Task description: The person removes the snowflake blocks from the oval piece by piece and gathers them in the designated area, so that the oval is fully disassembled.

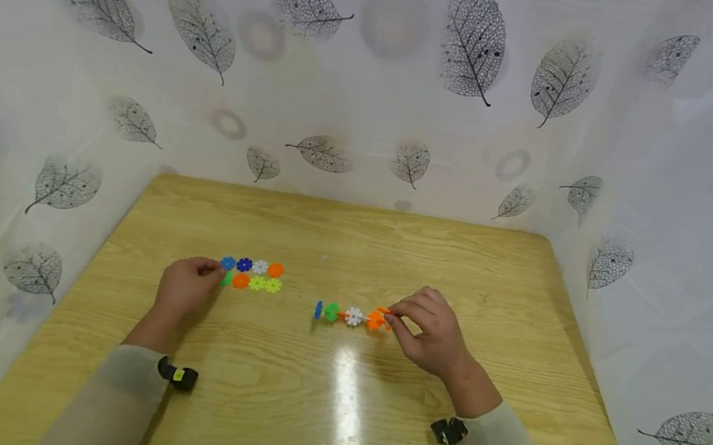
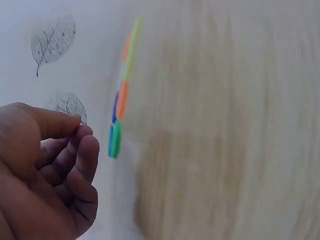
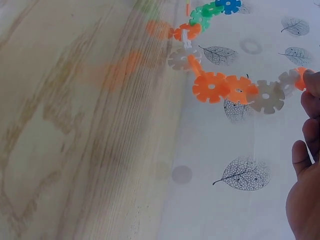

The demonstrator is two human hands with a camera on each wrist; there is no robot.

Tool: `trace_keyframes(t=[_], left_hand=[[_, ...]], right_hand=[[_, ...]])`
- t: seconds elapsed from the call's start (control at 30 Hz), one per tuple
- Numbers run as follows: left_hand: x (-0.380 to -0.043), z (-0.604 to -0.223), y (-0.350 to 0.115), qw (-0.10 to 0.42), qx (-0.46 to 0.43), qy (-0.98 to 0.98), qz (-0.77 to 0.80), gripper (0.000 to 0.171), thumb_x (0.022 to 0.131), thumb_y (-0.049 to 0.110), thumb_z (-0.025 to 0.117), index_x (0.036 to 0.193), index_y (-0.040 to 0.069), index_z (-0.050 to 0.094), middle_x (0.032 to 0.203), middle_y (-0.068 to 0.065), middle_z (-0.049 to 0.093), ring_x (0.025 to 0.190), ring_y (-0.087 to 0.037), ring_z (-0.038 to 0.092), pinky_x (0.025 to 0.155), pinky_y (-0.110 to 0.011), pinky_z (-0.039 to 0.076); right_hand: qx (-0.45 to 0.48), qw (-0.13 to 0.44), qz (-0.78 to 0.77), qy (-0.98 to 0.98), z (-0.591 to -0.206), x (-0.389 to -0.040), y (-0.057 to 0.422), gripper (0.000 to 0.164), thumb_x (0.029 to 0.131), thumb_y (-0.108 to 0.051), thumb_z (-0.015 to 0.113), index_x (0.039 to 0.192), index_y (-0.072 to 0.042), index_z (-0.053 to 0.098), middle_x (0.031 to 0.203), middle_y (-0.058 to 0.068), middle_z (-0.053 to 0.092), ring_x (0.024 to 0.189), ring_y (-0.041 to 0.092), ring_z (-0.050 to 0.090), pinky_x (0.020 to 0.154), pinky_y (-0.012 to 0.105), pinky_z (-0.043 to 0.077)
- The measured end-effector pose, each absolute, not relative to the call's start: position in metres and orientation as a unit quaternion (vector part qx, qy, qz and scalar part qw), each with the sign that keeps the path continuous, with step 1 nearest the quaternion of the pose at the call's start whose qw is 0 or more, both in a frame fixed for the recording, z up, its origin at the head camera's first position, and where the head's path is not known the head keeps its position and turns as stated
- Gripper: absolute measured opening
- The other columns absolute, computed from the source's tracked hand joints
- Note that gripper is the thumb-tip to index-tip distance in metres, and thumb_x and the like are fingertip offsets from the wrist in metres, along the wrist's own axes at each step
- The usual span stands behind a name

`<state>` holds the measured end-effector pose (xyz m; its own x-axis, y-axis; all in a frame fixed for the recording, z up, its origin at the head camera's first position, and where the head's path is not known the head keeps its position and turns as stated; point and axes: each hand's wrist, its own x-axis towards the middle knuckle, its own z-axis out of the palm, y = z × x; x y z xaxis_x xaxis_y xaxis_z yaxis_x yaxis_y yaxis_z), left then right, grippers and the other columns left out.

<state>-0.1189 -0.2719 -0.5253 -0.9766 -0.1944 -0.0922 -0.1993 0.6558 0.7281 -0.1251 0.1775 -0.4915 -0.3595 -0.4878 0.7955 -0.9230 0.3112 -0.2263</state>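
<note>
My right hand [image 1: 426, 331] pinches an orange disc at the right end of a chain of notched plastic snowflake discs [image 3: 211, 87]. The chain bends, with orange, white and green discs and a blue disc [image 3: 228, 5] at its far end. On the left, loose discs lie in two short rows, among them a dark blue disc [image 1: 244, 265] and a yellow-green disc [image 1: 273, 285]. Beside the light blue disc [image 1: 228, 263] and the green disc [image 2: 116, 140] is my left hand [image 1: 189, 287]. Its thumb and fingertips are drawn together, with no disc showing between them in the left wrist view.
A wood-grain table [image 1: 265, 406] carries the discs, with a bright light reflection near its middle. White cloth [image 1: 372, 104] printed with dark leaves closes off the back and both sides. Black straps [image 1: 181, 376] circle both wrists over pale sleeves.
</note>
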Motion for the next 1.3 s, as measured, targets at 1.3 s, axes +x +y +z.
trace_keyframes(t=[1.3], left_hand=[[-0.112,-0.486,-0.106,-0.014,0.206,0.805,0.557,0.009,0.100,0.026,0.073,0.105,0.020,0.078,0.093,0.007,0.074,0.072,-0.019,0.064,0.059,-0.032,0.053]], right_hand=[[0.484,0.313,0.347,-0.740,-0.483,-0.122,0.169,0.008,0.094,-0.012,0.075,0.098,-0.005,0.078,0.092,0.002,0.073,0.077,0.019,0.065,0.071,0.040,0.050]])
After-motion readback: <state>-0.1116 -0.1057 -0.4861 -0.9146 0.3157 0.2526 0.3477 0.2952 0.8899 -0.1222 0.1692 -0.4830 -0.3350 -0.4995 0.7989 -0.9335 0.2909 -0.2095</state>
